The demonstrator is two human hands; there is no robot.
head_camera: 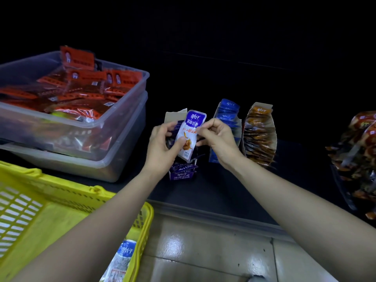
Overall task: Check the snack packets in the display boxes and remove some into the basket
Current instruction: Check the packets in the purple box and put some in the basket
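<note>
Now, purple packet pinched, left hand low, right hand high

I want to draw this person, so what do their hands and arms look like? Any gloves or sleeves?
The left hand and right hand are bare: no gloves, rings, watch or bracelet show. No sleeves are in view either, right up to the picture's edge.
</note>
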